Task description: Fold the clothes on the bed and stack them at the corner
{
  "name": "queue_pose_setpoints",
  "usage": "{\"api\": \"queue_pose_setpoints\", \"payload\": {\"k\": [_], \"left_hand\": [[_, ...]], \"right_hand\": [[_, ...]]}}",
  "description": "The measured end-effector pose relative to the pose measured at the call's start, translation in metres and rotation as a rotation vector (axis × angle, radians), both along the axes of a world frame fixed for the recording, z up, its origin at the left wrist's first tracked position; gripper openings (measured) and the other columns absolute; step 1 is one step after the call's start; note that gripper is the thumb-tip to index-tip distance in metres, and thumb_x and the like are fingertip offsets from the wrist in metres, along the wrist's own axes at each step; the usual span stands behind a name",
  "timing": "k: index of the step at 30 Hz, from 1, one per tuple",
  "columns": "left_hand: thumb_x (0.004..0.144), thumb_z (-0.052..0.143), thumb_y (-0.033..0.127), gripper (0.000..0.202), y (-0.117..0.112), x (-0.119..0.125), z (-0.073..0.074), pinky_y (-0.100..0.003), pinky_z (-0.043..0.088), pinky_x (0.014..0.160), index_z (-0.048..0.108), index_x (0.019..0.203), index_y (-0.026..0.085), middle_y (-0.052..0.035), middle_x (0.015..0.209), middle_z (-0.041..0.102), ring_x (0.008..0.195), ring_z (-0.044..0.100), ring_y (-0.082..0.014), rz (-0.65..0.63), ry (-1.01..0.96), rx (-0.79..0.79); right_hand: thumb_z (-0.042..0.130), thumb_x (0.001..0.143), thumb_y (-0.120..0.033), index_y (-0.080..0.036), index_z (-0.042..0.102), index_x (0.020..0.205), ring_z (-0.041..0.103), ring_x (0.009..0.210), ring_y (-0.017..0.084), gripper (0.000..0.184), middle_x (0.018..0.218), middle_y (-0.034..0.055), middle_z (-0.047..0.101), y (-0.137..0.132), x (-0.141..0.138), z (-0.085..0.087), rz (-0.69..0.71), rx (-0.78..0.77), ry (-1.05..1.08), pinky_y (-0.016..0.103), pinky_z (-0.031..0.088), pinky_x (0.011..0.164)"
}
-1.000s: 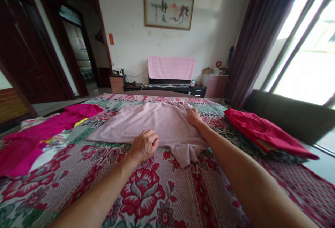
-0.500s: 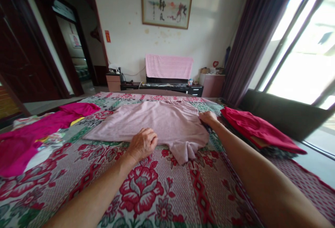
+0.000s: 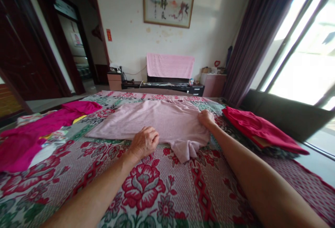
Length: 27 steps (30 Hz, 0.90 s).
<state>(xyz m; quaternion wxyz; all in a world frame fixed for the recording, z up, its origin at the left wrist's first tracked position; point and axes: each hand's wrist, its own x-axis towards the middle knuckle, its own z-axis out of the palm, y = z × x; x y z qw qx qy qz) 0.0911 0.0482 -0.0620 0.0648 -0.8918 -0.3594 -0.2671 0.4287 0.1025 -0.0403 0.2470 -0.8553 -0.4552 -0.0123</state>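
A pale pink T-shirt (image 3: 154, 116) lies spread sideways on the flowered bedspread (image 3: 146, 186), its neckline at the far right and a sleeve bunched toward me. My left hand (image 3: 146, 140) is closed on the shirt's near edge, around the middle of its length. At the right end, near the shoulder, my right hand (image 3: 206, 118) is closed on the cloth. The fingertips of both hands are mostly hidden.
A magenta garment (image 3: 54, 123) lies loosely over other clothes on the left. On the right sits a folded stack topped by a red garment (image 3: 256, 126). Beyond the bed, a pink towel (image 3: 170, 65) drapes over a screen on a low cabinet.
My right hand has shifted slightly left and onto the shirt's shoulder end. The left hand stays at the near edge, and the shirt keeps nearly the same shape.
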Motion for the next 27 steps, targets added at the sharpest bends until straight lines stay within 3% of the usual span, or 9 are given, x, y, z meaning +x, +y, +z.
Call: {"api": "queue_pose_setpoints", "payload": {"k": [6,10,13,16,22,27], "left_hand": [[0.087,0.05,0.02,0.019,0.001,0.0,-0.002,-0.03,0.044,0.079,0.065,0.075,0.02,-0.0031,0.082,0.064,0.084,0.056,-0.0171,0.0,-0.009,0.003],[0.087,0.05,0.02,0.019,0.002,-0.001,-0.003,-0.029,0.044,0.079,0.066,0.076,0.02,-0.0029,0.081,0.064,0.084,0.057,-0.0168,-0.012,-0.018,0.008],[0.087,0.05,0.02,0.019,0.002,-0.001,-0.003,-0.03,0.044,0.08,0.066,0.077,0.02,-0.0035,0.082,0.064,0.084,0.057,-0.0172,-0.02,-0.02,0.009],[0.088,0.049,0.021,0.02,0.003,-0.001,-0.004,-0.03,0.044,0.081,0.065,0.076,0.02,-0.0039,0.081,0.064,0.085,0.057,-0.0176,-0.024,-0.021,0.012],[0.088,0.049,0.021,0.021,0.005,-0.001,-0.006,-0.03,0.044,0.081,0.065,0.075,0.021,-0.0038,0.081,0.064,0.084,0.057,-0.0174,-0.031,-0.028,0.026],[0.087,0.049,0.021,0.02,0.005,-0.001,-0.007,-0.03,0.044,0.08,0.065,0.076,0.021,-0.0042,0.081,0.064,0.084,0.057,-0.0178,-0.034,-0.042,0.035]], "right_hand": [[0.055,0.079,-0.044,-0.015,0.068,0.107,0.063,0.1,0.027,0.042,0.106,0.015,0.069,-0.006,0.004,-0.003,-0.048,0.058,0.034,0.031,0.048,0.081],[0.043,0.086,-0.039,-0.014,0.074,0.09,0.066,0.089,0.024,0.04,0.089,0.0134,0.072,-0.018,0.012,0.003,-0.061,0.05,0.062,0.027,0.049,0.073],[0.046,0.084,-0.034,-0.016,0.074,0.078,0.066,0.08,0.022,0.035,0.074,0.0104,0.071,-0.033,0.011,0.007,-0.037,0.02,0.058,0.025,0.048,0.067],[0.049,0.082,-0.04,-0.018,0.074,0.073,0.066,0.078,0.022,0.035,0.072,0.0093,0.07,-0.044,0.005,0.009,0.009,-0.015,0.022,0.025,0.047,0.067],[0.059,0.073,-0.034,-0.018,0.075,0.085,0.066,0.086,0.022,0.026,0.083,0.0081,0.071,-0.053,0.002,0.007,0.113,-0.143,-0.058,0.025,0.047,0.07],[0.06,0.073,-0.034,-0.016,0.07,0.102,0.063,0.096,0.027,0.036,0.1,0.0129,0.069,-0.062,0.0,0.002,0.038,-0.083,-0.05,0.03,0.047,0.077]]}}
